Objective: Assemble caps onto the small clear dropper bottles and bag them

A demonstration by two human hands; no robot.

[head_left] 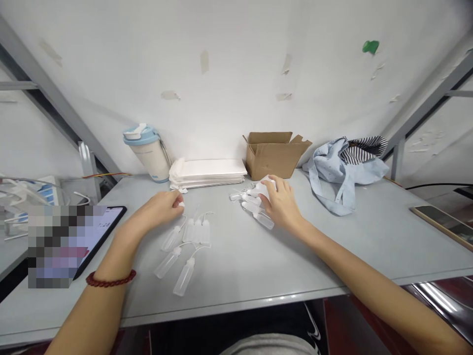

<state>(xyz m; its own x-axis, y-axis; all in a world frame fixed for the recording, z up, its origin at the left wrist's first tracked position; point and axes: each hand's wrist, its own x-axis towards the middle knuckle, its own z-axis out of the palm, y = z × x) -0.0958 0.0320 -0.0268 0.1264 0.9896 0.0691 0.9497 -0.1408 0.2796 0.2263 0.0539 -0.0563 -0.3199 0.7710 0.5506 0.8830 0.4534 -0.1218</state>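
Note:
My left hand (162, 211) is closed in a pinch above the table, a bit of something white showing at its fingertips; what it is I cannot make out. Just right of and in front of it lie several small translucent plastic bottles (184, 277) with thin bent tubes at their necks, some side by side, others spread apart. My right hand (280, 199) reaches over a loose pile of similar bottles (263, 220). Its thumb and fingers curl around one whitish bottle (264, 185) at the far side of the pile, partly hidden by the hand.
Along the wall stand a blue-lidded cup (148, 153), a stack of white flat packets (210, 172), an open cardboard box (275, 160) and a light blue cloth bag (328, 170). A tablet-like device (107, 227) lies at left, a phone (443, 224) at right.

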